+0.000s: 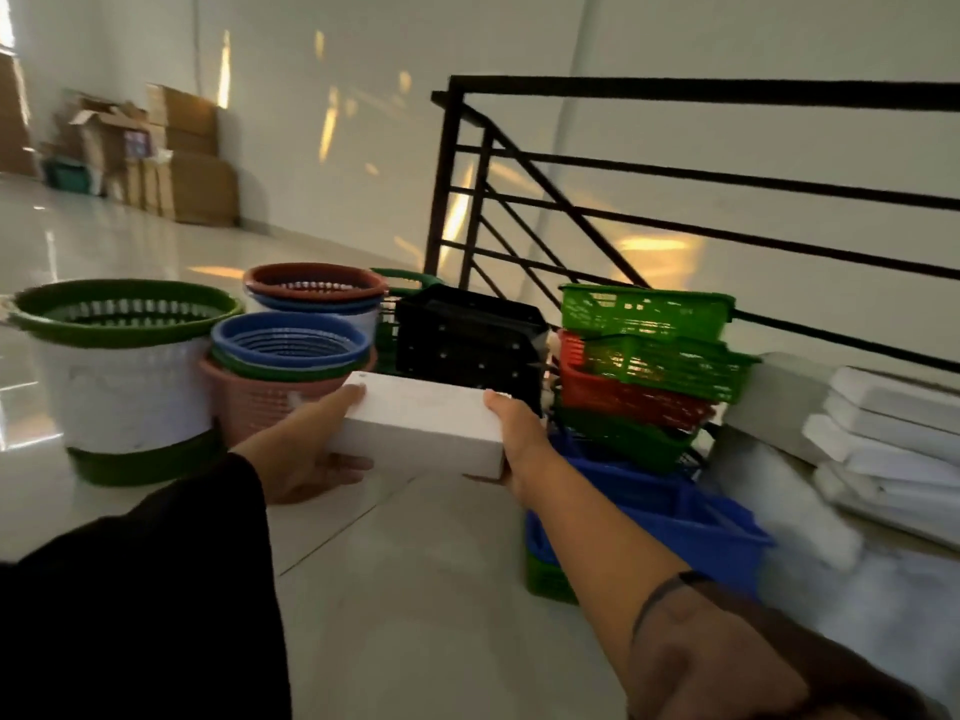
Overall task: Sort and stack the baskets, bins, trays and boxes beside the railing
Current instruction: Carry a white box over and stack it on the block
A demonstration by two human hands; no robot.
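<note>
Hands grip a white box [423, 426] from both ends above the tiled floor [415, 589], the left hand [311, 449] and right hand [511, 439] each curled around an end. Behind it stand round baskets [291, 350], a black bin [470, 345] and stacked green and red trays [649, 356] beside the railing [675, 168].

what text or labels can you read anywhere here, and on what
No text can be read.
White box, held by left hand and right hand: a small mark at its top left corner, too blurred to read.
Cardboard boxes by the wall: a purple label, too small and blurred.
</note>
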